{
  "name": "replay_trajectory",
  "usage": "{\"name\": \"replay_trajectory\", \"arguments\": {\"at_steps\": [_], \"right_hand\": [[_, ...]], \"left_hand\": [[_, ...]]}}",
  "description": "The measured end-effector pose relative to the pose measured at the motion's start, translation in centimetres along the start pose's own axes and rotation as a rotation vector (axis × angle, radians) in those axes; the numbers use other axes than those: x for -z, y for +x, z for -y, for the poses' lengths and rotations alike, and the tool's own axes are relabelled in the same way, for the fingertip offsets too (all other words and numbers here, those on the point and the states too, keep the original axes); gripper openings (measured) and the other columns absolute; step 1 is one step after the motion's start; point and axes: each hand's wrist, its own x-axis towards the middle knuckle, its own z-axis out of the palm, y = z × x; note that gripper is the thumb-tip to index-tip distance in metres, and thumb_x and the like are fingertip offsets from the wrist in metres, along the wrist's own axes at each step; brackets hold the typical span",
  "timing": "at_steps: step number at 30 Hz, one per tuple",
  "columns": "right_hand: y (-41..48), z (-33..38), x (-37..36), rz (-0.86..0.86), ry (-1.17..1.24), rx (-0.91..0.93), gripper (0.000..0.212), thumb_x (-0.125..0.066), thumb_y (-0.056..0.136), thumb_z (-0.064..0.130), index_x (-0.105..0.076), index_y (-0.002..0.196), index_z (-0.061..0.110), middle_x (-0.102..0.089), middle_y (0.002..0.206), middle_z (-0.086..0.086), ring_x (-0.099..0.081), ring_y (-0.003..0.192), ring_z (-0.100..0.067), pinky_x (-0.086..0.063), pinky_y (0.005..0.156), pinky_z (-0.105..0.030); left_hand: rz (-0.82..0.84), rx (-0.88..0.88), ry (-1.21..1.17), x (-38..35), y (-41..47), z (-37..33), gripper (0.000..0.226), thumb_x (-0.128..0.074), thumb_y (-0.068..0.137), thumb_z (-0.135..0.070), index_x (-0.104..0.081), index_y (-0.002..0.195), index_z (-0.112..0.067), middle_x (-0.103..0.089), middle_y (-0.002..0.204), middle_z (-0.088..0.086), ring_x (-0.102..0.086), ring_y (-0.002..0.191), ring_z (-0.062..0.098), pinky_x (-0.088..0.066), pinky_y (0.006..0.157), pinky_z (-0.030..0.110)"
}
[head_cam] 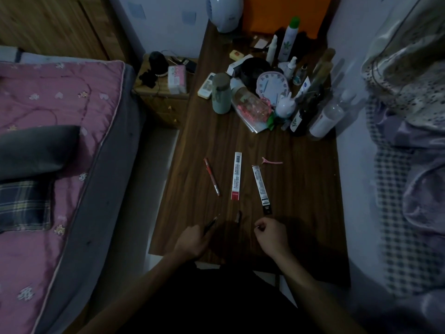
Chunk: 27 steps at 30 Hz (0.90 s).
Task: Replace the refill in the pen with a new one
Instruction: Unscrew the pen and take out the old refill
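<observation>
My left hand [191,242] grips a dark pen [211,224] whose tip points up and to the right over the wooden table [301,201]. My right hand [271,235] is curled shut near the table's front edge; something small may be pinched in its fingers, too dim to tell. A small dark part [238,216] lies between the hands. Farther back lie a red pen [212,176], a white refill packet with a red end [236,175] and a dark-ended refill packet [261,189].
A pink hair clip [272,161] lies behind the packets. Bottles, a clock [272,85], a remote and cups crowd the table's far end. A bed with a pink quilt [48,121] is at the left, bedding at the right.
</observation>
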Motion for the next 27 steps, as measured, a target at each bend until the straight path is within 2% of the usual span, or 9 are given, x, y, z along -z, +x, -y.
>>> {"name": "replay_trajectory", "arguments": {"at_steps": [3, 6, 9, 11, 16, 20, 23, 25, 27], "right_hand": [[0.0, 0.3, -0.3, -0.01, -0.01, 0.0, 0.015, -0.073, 0.084, 0.015, -0.065, 0.082, 0.029, -0.065, 0.077, 0.011, -0.063, 0.072, -0.006, -0.046, 0.06, -0.018], [0.2, 0.3, -0.7, -0.025, -0.044, 0.0, 0.017, -0.072, 0.084, 0.016, -0.063, 0.08, 0.03, -0.065, 0.074, 0.011, -0.061, 0.068, -0.004, -0.042, 0.055, -0.016], [0.4, 0.2, -0.8, -0.059, -0.102, 0.004, 0.008, -0.069, 0.085, 0.019, -0.067, 0.083, 0.026, -0.069, 0.08, 0.006, -0.064, 0.072, -0.011, -0.049, 0.059, -0.023], [0.4, 0.1, -0.9, -0.064, -0.111, -0.006, 0.004, -0.07, 0.085, 0.021, -0.067, 0.086, 0.025, -0.07, 0.082, 0.006, -0.064, 0.074, -0.011, -0.053, 0.063, -0.026], [0.3, -0.6, -1.4, -0.054, -0.132, -0.014, 0.006, -0.072, 0.085, 0.024, -0.068, 0.09, 0.022, -0.07, 0.086, 0.003, -0.056, 0.072, -0.011, -0.04, 0.063, -0.02], [0.2, -0.6, -1.5, -0.051, -0.151, 0.0, 0.006, -0.07, 0.086, 0.025, -0.068, 0.091, 0.022, -0.07, 0.089, 0.003, -0.065, 0.081, -0.016, -0.043, 0.064, -0.022], [0.3, -0.6, -1.4, -0.036, -0.161, 0.025, 0.007, -0.07, 0.087, 0.025, -0.067, 0.092, 0.022, -0.07, 0.089, 0.003, -0.066, 0.083, -0.016, -0.047, 0.064, -0.024], [0.4, -0.6, -1.4, -0.033, -0.164, 0.029, 0.007, -0.071, 0.086, 0.025, -0.067, 0.092, 0.023, -0.069, 0.089, 0.004, -0.066, 0.083, -0.016, -0.048, 0.064, -0.025], [0.4, -0.6, -1.4, -0.032, -0.171, 0.03, 0.007, -0.071, 0.085, 0.025, -0.066, 0.091, 0.022, -0.07, 0.089, 0.003, -0.067, 0.084, -0.018, -0.05, 0.065, -0.026]], "left_hand": [[-0.023, -0.023, -0.06, -0.4, 0.0, -0.3, 0.03, -0.041, 0.09, -0.062, -0.054, 0.081, -0.036, -0.058, 0.063, -0.02, -0.056, 0.052, -0.012, -0.038, 0.044, 0.008], [-0.002, -0.039, -0.101, -0.9, 0.2, -0.7, 0.028, -0.043, 0.091, -0.061, -0.048, 0.079, -0.036, -0.06, 0.067, -0.015, -0.059, 0.058, -0.014, -0.04, 0.045, 0.007], [-0.028, -0.037, -0.109, -1.6, 0.3, -0.9, 0.026, -0.049, 0.094, -0.05, -0.039, 0.078, -0.032, -0.055, 0.062, -0.012, -0.055, 0.052, -0.017, -0.039, 0.044, 0.005], [-0.036, -0.028, -0.122, -2.1, 0.3, -0.8, 0.026, -0.049, 0.094, -0.049, -0.038, 0.078, -0.031, -0.056, 0.062, -0.011, -0.056, 0.049, -0.011, -0.039, 0.042, 0.008], [-0.023, -0.104, -0.103, -2.7, 0.0, -0.7, 0.024, -0.046, 0.097, -0.044, -0.058, 0.098, -0.024, -0.062, 0.073, -0.013, -0.065, 0.065, 0.0, -0.04, 0.052, 0.014], [0.002, -0.15, -0.065, -2.8, -0.6, -0.9, 0.026, -0.044, 0.098, -0.043, -0.055, 0.077, -0.032, -0.056, 0.06, -0.013, -0.058, 0.056, -0.006, -0.035, 0.052, 0.015], [0.025, -0.133, -0.046, -2.8, -0.8, -0.9, 0.031, -0.042, 0.098, -0.046, -0.051, 0.072, -0.031, -0.055, 0.059, -0.011, -0.055, 0.054, -0.003, -0.036, 0.055, 0.023], [0.049, -0.122, -0.073, -2.8, -0.8, -0.8, 0.033, -0.041, 0.099, -0.047, -0.054, 0.074, -0.029, -0.056, 0.059, -0.009, -0.057, 0.055, 0.001, -0.04, 0.055, 0.03], [0.064, -0.121, -0.099, -2.6, -0.9, -0.9, 0.037, -0.039, 0.099, -0.048, -0.063, 0.087, -0.022, -0.057, 0.061, -0.008, -0.063, 0.062, 0.011, -0.043, 0.057, 0.031]]}}
